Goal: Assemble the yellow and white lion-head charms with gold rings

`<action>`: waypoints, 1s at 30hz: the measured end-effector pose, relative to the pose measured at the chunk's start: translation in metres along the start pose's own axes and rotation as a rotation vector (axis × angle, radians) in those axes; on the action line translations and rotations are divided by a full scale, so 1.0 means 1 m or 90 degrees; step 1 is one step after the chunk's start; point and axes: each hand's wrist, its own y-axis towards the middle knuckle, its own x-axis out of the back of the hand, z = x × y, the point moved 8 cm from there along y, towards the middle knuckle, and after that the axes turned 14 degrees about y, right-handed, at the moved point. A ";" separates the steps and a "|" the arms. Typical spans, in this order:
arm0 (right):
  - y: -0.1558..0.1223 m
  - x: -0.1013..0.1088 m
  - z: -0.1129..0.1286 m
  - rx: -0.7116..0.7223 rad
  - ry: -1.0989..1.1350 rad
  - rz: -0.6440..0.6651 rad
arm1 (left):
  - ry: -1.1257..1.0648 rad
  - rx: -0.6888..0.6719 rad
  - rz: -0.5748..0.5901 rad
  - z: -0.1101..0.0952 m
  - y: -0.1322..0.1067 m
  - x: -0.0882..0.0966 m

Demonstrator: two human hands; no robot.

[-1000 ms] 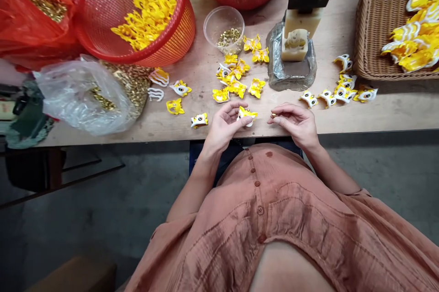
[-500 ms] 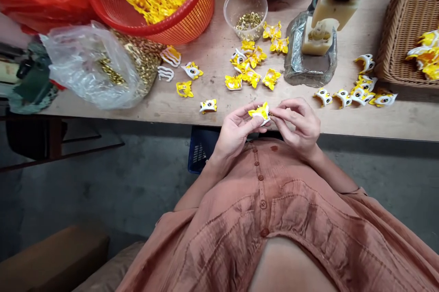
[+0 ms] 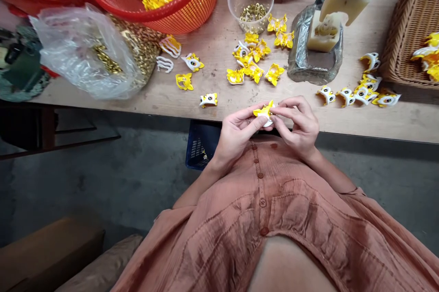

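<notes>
Small animal-face piece worked between both hands at the worktop's edge

The yellow-and-white animal-face piece (image 3: 263,114) is held just off the near edge of the worktop (image 3: 154,105). It is clamped between the thumb and fingers of the left hand (image 3: 236,131), while its right side is met by the fingertips of the right hand (image 3: 300,121). Whether these are closed on the piece or on some smaller part cannot be told. A fine fitting or adjusting step appears to be in hand; a steady left grip and small right fingertip movements seem called for.

Beyond the hands, a loose cluster of similar pieces (image 3: 254,73) is laid out, with gold rings (image 3: 253,12) held in a clear tub (image 3: 236,2) behind. A hand press (image 3: 324,45) is stood to the right, near more eyed pieces (image 3: 362,95). No obstruction is seen between the hands, though the spot worked is partly hidden by the fingers.
</notes>
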 end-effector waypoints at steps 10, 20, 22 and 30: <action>0.009 0.004 0.008 -0.023 0.000 0.064 | 0.057 -0.055 -0.009 -0.016 -0.005 -0.002; 0.009 -0.001 0.019 0.009 -0.055 0.110 | 0.081 -0.040 -0.009 -0.017 -0.007 -0.001; 0.008 0.002 0.011 -0.055 -0.007 0.072 | 0.075 -0.033 -0.007 -0.016 -0.008 -0.001; 0.006 -0.001 0.012 0.014 -0.042 0.089 | 0.079 -0.054 -0.014 -0.018 -0.009 0.001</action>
